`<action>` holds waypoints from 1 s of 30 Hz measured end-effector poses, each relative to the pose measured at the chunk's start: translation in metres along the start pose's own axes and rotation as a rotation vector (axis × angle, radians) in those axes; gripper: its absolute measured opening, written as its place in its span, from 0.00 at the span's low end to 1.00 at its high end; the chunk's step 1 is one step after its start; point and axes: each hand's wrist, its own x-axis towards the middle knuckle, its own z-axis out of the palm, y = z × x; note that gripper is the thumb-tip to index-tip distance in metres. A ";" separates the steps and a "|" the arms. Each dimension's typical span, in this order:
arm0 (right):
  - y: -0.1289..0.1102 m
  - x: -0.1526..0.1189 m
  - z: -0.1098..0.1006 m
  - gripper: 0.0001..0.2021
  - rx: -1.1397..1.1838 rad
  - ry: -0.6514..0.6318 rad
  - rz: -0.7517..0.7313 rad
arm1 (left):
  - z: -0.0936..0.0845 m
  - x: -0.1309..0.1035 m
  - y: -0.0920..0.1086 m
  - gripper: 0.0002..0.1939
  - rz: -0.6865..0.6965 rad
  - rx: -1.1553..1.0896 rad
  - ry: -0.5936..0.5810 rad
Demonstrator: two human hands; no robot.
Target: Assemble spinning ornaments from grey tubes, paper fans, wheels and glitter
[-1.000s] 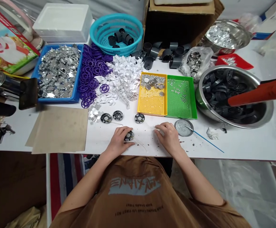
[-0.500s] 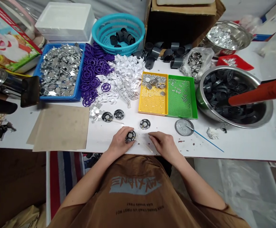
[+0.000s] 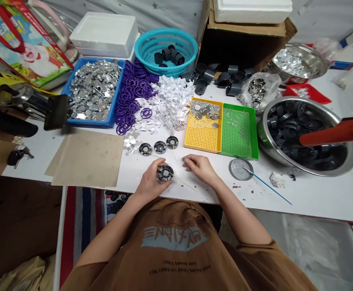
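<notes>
My left hand (image 3: 152, 180) is wrapped round a black round part (image 3: 165, 173) near the table's front edge. A thin pale string (image 3: 184, 182) trails from that part to the right. My right hand (image 3: 201, 167) hovers or rests just right of it, fingers bent together; whether something small is between the fingertips is too small to tell. Behind my hands lie three black discs in a row: a left one (image 3: 145, 149), a middle one (image 3: 159, 147) and a right one (image 3: 172, 142), which has a thin string coming off it.
Yellow tray (image 3: 203, 141) and green tray (image 3: 239, 150) stand behind my right hand. Right of it lie a grey dish (image 3: 239, 169) and a blue brush (image 3: 269, 186). A steel bowl (image 3: 309, 171) stands farther right, brown boards (image 3: 88, 159) lie left. Purple rings (image 3: 134, 89) are behind.
The disc that lay between my hands now sits beside the other two. My right hand has moved slightly back and left. The view has shifted.
</notes>
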 end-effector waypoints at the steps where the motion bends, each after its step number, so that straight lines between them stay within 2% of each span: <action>1: 0.001 -0.001 -0.001 0.13 0.021 0.047 0.029 | 0.000 0.001 0.001 0.34 0.010 -0.004 -0.009; 3: 0.001 -0.004 -0.004 0.14 0.035 0.097 0.033 | 0.002 0.003 0.002 0.33 0.048 -0.002 -0.023; 4: 0.000 -0.007 -0.006 0.14 0.039 0.074 0.013 | 0.003 0.004 0.003 0.31 0.071 0.009 -0.018; 6: -0.004 -0.014 -0.012 0.17 0.061 -0.065 -0.034 | 0.004 0.007 0.004 0.28 0.116 0.047 0.016; 9: -0.007 -0.030 -0.020 0.19 0.120 -0.347 -0.059 | 0.000 0.012 0.004 0.25 0.155 0.107 0.083; 11: -0.005 -0.040 -0.023 0.18 0.138 -0.451 -0.044 | -0.004 0.014 0.004 0.24 0.168 0.124 0.099; 12: -0.003 -0.043 -0.023 0.18 0.135 -0.463 -0.033 | -0.006 0.016 0.004 0.24 0.173 0.127 0.100; 16: 0.004 -0.047 -0.019 0.16 0.197 -0.332 0.023 | -0.006 0.017 0.006 0.26 0.157 0.094 0.067; 18: 0.002 -0.044 -0.018 0.15 0.316 -0.231 0.023 | -0.003 0.017 0.009 0.29 0.118 0.043 -0.005; 21: -0.004 -0.037 -0.016 0.13 0.426 -0.107 -0.059 | 0.005 0.017 0.013 0.30 0.055 -0.051 -0.128; 25: -0.007 -0.033 -0.011 0.12 0.458 -0.089 -0.107 | 0.013 0.018 0.018 0.28 0.000 -0.214 -0.199; 30: -0.002 -0.036 -0.006 0.16 0.570 -0.033 0.040 | 0.017 0.021 0.019 0.26 -0.053 -0.310 -0.222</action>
